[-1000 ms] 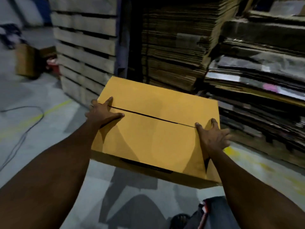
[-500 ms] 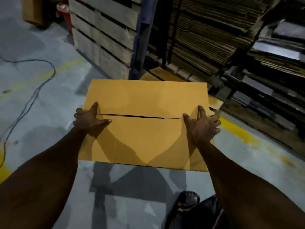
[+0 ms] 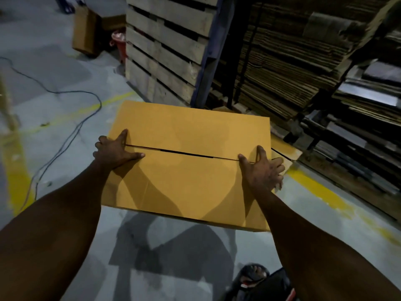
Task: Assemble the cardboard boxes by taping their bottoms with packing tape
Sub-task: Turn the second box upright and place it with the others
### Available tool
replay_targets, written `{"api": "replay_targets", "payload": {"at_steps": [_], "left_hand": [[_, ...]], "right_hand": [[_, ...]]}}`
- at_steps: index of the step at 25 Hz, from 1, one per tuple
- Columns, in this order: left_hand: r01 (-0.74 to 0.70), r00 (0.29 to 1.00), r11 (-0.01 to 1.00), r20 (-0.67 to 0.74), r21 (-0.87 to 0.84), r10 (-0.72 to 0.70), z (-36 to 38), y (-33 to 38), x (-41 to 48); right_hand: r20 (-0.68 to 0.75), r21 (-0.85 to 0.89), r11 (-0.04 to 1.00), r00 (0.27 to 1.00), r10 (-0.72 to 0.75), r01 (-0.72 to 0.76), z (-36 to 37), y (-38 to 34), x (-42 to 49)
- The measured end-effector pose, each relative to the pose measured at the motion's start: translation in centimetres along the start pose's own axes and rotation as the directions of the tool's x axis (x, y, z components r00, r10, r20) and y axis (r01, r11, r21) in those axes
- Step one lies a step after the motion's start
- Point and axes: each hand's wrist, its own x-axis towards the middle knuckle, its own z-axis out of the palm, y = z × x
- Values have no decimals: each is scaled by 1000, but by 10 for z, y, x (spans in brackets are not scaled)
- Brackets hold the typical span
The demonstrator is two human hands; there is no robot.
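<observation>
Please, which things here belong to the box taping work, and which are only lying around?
For the job:
- cardboard box, its flap seam not yet taped
- left hand and right hand, gripping its two ends

Lying about:
- wooden pallets
- cable on the floor
- red bucket
- brown carton

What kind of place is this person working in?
Probably a warehouse or packing depot: stacks of flattened cardboard rise on the right, wooden pallets stand on edge beside them, and yellow lines are painted on the concrete floor.
</observation>
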Motion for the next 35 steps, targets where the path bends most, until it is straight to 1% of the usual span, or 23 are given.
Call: {"api": "replay_targets", "payload": {"at_steps": [3, 5, 8, 9, 13, 17, 18, 20, 21, 23, 24, 26, 29, 31, 32, 35], "left_hand": [[15, 1000, 999, -23, 43, -14, -7, -23, -4], [13, 1000, 998, -4, 61, -12, -4, -32, -1], [-1, 1000, 994, -12, 108, 2, 22, -37, 10], [-6, 1000, 992, -19, 126, 8, 35, -34, 18], [-55, 997, 980, 68, 193, 43, 93, -13, 45], [-187, 975, 961, 160, 205, 155, 146, 26, 89], [-221, 965, 951, 185, 214, 183, 159, 35, 99], [-287, 937, 920, 279, 266, 211, 190, 50, 106], [-319, 916, 906, 338, 279, 218, 211, 56, 100], [-368, 859, 900, 455, 232, 234, 256, 69, 73], [-381, 837, 902, 490, 204, 243, 276, 76, 55], [-393, 823, 904, 503, 168, 264, 301, 89, 29], [-418, 815, 897, 495, 142, 301, 297, 94, 30], [-429, 808, 895, 496, 124, 319, 287, 93, 44], [-422, 811, 899, 494, 122, 313, 285, 95, 48], [-377, 825, 918, 494, 120, 275, 281, 105, 49]], "right_hand": [[70, 15, 999, 997, -38, 38, 13, -5, -15], [122, 19, 998, 991, -57, 55, 27, -2, -20], [173, 19, 996, 981, -92, 90, 59, 18, -20], [188, 9, 996, 979, -83, 83, 73, 28, -18], [187, -46, 998, 981, 43, -35, 122, 74, -19], [225, -69, 988, 963, 149, -137, 163, 107, -1], [249, -75, 981, 949, 194, -181, 171, 118, 4], [346, -102, 963, 898, 270, -250, 185, 140, 7], [399, -124, 963, 876, 271, -241, 188, 147, 5], [467, -178, 971, 855, 225, -159, 194, 150, 1], [479, -199, 971, 851, 216, -134, 196, 148, 2], [507, -228, 967, 835, 214, -110, 200, 143, 5], [518, -233, 968, 831, 201, -88, 201, 139, 6], [540, -169, 985, 832, 126, -39, 206, 128, 3], [567, -119, 993, 821, 69, -1, 210, 118, 1], [662, 51, 988, 736, -144, 148, 218, 85, 2]]}}
